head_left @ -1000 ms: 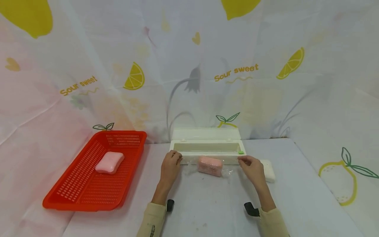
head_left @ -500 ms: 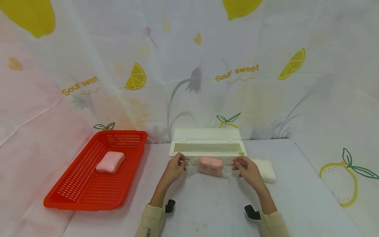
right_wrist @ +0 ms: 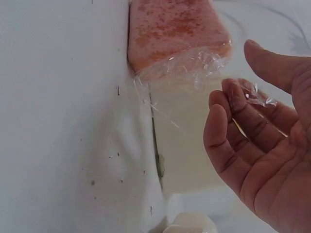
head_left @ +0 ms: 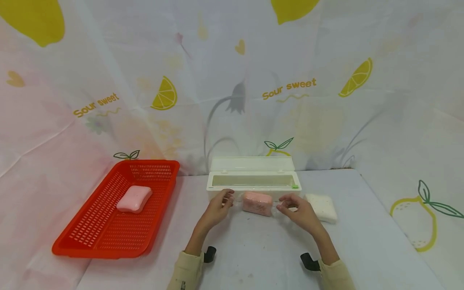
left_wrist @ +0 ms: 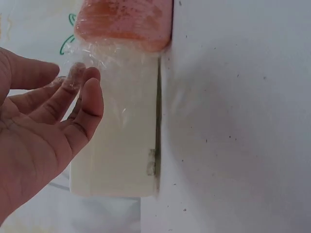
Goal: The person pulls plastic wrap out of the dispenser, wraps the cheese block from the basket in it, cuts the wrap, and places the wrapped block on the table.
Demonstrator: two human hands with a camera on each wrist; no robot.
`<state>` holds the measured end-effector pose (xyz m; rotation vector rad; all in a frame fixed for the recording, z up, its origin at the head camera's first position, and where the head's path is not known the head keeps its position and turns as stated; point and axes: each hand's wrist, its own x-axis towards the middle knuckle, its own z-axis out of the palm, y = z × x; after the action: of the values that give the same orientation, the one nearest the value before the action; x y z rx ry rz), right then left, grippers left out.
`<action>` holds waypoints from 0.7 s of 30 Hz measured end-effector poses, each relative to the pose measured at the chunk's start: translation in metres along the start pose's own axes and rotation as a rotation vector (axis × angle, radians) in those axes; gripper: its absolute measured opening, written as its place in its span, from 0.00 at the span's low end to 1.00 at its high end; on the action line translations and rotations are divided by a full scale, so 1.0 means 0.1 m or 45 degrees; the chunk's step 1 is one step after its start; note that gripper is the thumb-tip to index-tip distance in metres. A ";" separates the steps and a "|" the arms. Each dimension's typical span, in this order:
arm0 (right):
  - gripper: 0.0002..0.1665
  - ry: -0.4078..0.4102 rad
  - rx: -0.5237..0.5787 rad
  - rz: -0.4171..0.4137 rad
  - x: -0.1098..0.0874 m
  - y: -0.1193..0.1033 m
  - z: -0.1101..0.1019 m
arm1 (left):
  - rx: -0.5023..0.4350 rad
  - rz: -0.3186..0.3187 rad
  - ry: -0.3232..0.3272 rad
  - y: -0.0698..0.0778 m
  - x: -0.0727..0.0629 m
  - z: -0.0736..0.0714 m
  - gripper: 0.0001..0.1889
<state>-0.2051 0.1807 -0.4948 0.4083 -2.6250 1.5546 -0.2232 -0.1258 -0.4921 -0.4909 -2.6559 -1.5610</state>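
A pink bar of soap (head_left: pixel 257 203), wrapped in clear plastic film, sits on the table between my hands. My left hand (head_left: pixel 218 207) is at the film's left end, fingers loosely bent. In the left wrist view, clear film (left_wrist: pixel 97 56) clings about its fingertips (left_wrist: pixel 75 75). On the other side, my right hand (head_left: pixel 299 210) has its thumb apart from its bent fingers. A scrap of film (right_wrist: pixel 260 97) sticks to those fingers in the right wrist view, and the loose film end bunches beside the soap.
Right behind the soap stands a long white cling film box (head_left: pixel 253 184), lid raised, with a green slider (head_left: pixel 295 186). A white bar of soap (head_left: pixel 322 207) lies beside my right hand. A red basket (head_left: pixel 154 225) at left holds another pink bar (head_left: pixel 134 199).
Both hands have moved inward from the box's front corners to the two ends of the wrapped soap. The film ends are drawn in closer; the soap stays put.
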 end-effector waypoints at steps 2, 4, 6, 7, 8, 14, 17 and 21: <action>0.21 0.000 -0.029 0.008 0.00 -0.01 0.02 | 0.014 0.010 -0.014 0.01 0.00 0.01 0.14; 0.23 -0.001 -0.038 0.024 0.01 -0.02 0.03 | 0.016 -0.016 -0.021 0.04 -0.01 0.02 0.16; 0.23 0.009 -0.053 0.022 0.01 -0.03 0.05 | 0.021 -0.034 -0.034 0.05 -0.01 0.02 0.17; 0.23 0.015 -0.056 0.020 0.02 -0.03 0.05 | 0.026 -0.045 -0.040 0.06 -0.02 0.02 0.18; 0.22 0.021 -0.057 0.013 0.02 -0.02 0.07 | 0.030 -0.049 -0.046 0.07 -0.02 0.02 0.18; 0.11 0.073 -0.034 -0.014 0.02 0.00 0.13 | 0.158 0.008 -0.020 0.05 -0.03 0.08 0.27; 0.08 0.085 -0.036 -0.014 0.03 0.00 0.14 | 0.219 0.058 0.034 0.01 -0.01 0.11 0.26; 0.10 0.099 -0.056 -0.027 0.04 0.01 0.15 | 0.290 0.118 0.118 -0.03 0.04 0.13 0.21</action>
<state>-0.2077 0.1671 -0.5025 0.3634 -2.5823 1.4729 -0.2257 -0.1149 -0.5007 -0.5083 -2.6534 -1.2067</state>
